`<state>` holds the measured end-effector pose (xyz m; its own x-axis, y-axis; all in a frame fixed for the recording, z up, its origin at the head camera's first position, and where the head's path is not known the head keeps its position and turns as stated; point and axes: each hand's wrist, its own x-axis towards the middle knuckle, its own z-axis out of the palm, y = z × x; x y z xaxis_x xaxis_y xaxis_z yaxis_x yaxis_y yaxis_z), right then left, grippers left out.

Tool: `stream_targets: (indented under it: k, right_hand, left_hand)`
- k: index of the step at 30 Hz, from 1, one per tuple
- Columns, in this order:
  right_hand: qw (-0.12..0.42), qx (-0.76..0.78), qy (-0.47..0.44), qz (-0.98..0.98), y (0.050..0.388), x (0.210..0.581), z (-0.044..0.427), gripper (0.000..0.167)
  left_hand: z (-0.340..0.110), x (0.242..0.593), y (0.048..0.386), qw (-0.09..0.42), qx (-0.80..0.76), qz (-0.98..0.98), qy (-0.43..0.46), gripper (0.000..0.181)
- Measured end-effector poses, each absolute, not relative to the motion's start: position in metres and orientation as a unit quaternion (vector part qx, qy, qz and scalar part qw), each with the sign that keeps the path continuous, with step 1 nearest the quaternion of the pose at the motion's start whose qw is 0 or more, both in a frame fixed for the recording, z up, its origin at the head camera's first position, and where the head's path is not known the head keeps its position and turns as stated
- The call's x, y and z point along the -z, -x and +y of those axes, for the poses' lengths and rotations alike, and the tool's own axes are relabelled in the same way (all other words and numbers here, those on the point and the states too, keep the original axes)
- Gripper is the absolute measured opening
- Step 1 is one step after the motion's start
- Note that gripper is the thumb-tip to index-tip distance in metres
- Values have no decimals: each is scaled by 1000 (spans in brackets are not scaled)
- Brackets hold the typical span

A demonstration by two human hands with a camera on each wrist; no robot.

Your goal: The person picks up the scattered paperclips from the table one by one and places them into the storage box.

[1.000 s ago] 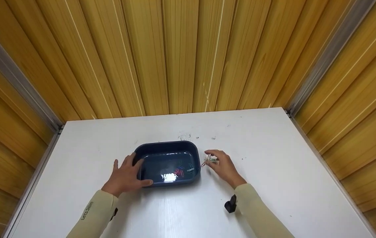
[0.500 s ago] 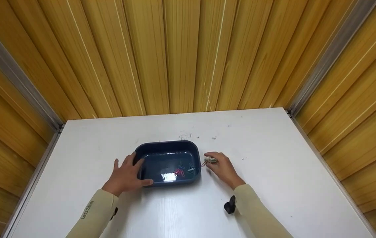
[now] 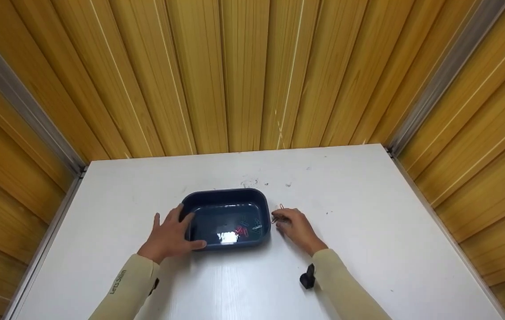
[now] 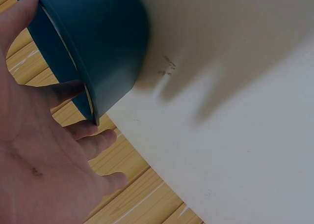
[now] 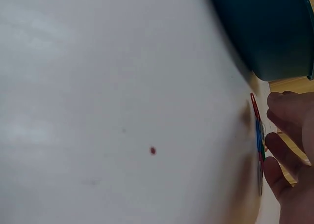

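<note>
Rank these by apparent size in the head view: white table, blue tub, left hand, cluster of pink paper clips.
1. White table
2. Blue tub
3. Left hand
4. Cluster of pink paper clips

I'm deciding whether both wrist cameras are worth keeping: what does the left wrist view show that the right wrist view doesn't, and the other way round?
Only the left wrist view shows the left hand, touching the dark blue container, and a dark smudge.

Only the right wrist view shows the right hand, the coloured paper clips beside its fingertips and a small reddish spot.

Both share the container's outer wall, the white table and some wood-patterned paneling.
</note>
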<state>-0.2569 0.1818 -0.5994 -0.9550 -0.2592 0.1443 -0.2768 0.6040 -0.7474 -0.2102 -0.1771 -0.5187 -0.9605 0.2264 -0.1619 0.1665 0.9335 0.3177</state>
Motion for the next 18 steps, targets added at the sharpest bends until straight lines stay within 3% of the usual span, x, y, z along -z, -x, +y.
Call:
stream_targets:
  k: [7,18]
  right_hand:
    - [8,-387,-136,-912,257,601,180,28]
    - [48,-380,-160,-910,255,603,180,25]
  left_hand:
    - [-178,519,210,97,-154,978,-102,93]
    - [-177,520,210,94,-148,979,-101,92]
